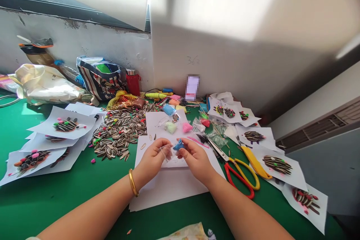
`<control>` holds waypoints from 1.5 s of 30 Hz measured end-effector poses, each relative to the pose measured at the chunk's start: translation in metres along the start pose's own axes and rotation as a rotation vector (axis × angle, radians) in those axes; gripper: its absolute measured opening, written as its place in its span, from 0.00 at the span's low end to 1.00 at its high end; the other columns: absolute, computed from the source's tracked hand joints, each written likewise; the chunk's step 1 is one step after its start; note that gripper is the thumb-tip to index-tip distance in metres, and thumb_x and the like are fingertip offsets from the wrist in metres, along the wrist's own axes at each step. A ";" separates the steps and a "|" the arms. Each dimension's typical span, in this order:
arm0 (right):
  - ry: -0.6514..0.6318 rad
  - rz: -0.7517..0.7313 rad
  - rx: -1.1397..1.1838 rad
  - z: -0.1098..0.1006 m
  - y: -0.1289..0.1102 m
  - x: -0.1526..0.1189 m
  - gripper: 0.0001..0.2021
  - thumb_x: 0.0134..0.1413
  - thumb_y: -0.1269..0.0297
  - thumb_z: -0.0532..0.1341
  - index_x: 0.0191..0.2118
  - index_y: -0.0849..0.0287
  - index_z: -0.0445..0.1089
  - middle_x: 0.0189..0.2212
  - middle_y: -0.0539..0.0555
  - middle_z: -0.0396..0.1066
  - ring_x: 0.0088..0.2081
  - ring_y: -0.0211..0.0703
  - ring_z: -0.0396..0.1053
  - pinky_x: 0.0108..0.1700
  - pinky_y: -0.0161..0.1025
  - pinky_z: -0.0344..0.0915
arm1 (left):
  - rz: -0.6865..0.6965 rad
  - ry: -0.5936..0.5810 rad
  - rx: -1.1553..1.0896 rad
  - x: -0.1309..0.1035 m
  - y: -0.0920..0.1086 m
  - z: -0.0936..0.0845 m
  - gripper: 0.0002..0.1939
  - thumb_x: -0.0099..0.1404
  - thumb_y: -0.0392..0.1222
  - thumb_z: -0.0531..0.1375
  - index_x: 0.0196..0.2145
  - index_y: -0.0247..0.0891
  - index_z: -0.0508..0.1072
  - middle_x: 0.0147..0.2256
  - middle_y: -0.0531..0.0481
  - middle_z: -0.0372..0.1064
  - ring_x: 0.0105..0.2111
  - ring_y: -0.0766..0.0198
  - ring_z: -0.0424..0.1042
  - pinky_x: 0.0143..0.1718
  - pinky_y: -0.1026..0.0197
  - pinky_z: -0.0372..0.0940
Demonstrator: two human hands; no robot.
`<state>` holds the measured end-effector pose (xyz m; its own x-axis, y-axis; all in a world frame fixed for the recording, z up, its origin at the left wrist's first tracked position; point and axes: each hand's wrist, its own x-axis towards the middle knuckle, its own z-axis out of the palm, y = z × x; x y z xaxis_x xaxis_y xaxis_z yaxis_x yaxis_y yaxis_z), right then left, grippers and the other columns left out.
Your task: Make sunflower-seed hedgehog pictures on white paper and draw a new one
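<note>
Above white paper sheets [168, 191], my left hand [153, 157] pinches a crinkled clear plastic wrapper [168, 153]. A gold bangle circles that wrist. My right hand [197, 159] holds a lump of blue modelling clay [179, 144] between thumb and fingers, close beside the left fingertips. Whether the clay is still partly inside the wrapper I cannot tell. Just beyond the hands lie pale green clay [170, 127], pink clay [187, 127] and a blue clay packet [168, 110]. A few loose sunflower seeds [143, 146] rest on the paper left of my hands.
Sunflower seeds [120, 129] are heaped at left on the green table [84, 198]. Scissors [239, 172] and a yellow utility knife [255, 162] lie at right. Papers with seed-and-clay figures [67, 123] flank both sides. A red bottle [133, 82] and striped bag [98, 78] stand behind.
</note>
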<state>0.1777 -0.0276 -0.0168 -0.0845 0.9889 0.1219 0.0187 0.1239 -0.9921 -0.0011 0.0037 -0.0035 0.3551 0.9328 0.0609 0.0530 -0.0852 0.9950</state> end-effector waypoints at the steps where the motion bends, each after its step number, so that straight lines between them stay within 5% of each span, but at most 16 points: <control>1: 0.002 0.002 0.004 0.000 0.000 0.000 0.19 0.60 0.55 0.61 0.54 0.56 0.68 0.37 0.54 0.74 0.35 0.42 0.74 0.41 0.43 0.72 | -0.002 -0.007 0.001 0.000 0.000 0.000 0.15 0.66 0.54 0.58 0.35 0.38 0.69 0.26 0.53 0.67 0.28 0.64 0.67 0.33 0.61 0.63; 17: -0.035 0.000 -0.098 0.001 -0.003 -0.001 0.18 0.62 0.55 0.57 0.53 0.56 0.70 0.36 0.53 0.75 0.35 0.41 0.73 0.41 0.41 0.71 | -0.046 -0.164 0.085 0.001 0.005 -0.005 0.14 0.58 0.49 0.62 0.28 0.39 0.62 0.28 0.54 0.61 0.29 0.66 0.61 0.32 0.63 0.60; 33: -0.151 -0.092 -0.158 0.001 -0.007 -0.004 0.13 0.65 0.59 0.55 0.49 0.54 0.73 0.39 0.53 0.75 0.36 0.40 0.72 0.42 0.39 0.70 | -0.059 -0.202 0.076 0.000 -0.006 -0.007 0.16 0.63 0.52 0.59 0.29 0.39 0.60 0.28 0.55 0.60 0.30 0.65 0.61 0.32 0.63 0.57; 45: 0.014 -0.092 -0.129 -0.004 0.001 -0.001 0.15 0.62 0.58 0.59 0.52 0.55 0.71 0.35 0.53 0.75 0.35 0.41 0.74 0.41 0.40 0.72 | -0.018 -0.129 0.103 0.001 -0.005 -0.008 0.16 0.64 0.52 0.60 0.29 0.39 0.62 0.31 0.54 0.61 0.31 0.65 0.60 0.34 0.63 0.58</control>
<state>0.1818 -0.0283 -0.0176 -0.0774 0.9739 0.2133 0.1391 0.2224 -0.9650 -0.0089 0.0079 -0.0076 0.4701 0.8823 0.0253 0.1538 -0.1101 0.9819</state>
